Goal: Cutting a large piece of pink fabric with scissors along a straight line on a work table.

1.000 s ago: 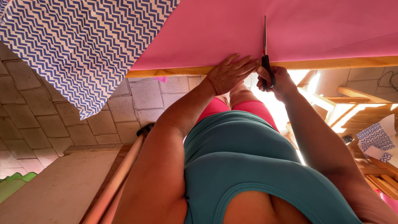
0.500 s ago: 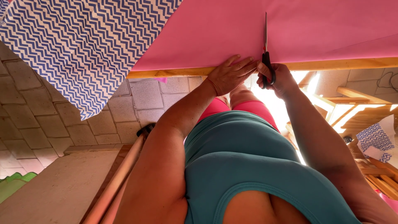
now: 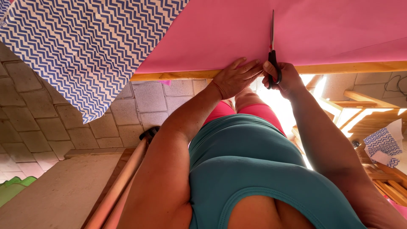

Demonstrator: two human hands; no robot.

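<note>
A large pink sheet of fabric (image 3: 220,34) lies over a wooden table edge (image 3: 178,75). My right hand (image 3: 285,78) grips black-handled scissors (image 3: 272,51) whose blades point away from me into the pink fabric. My left hand (image 3: 234,77) lies flat on the fabric at the table's edge, just left of the scissors, fingers spread toward them. A blue and white zigzag-patterned cloth (image 3: 85,46) hangs over the table's left part and drapes off it.
Grey paving tiles (image 3: 38,123) cover the ground at left. A wooden pole with a black tip (image 3: 127,178) leans by my left side. Wooden slatted furniture (image 3: 364,114) and another zigzag cloth piece (image 3: 383,144) sit at right.
The scissors have stayed in nearly the same place along the cut line. My left hand has kept its flat hold on the fabric.
</note>
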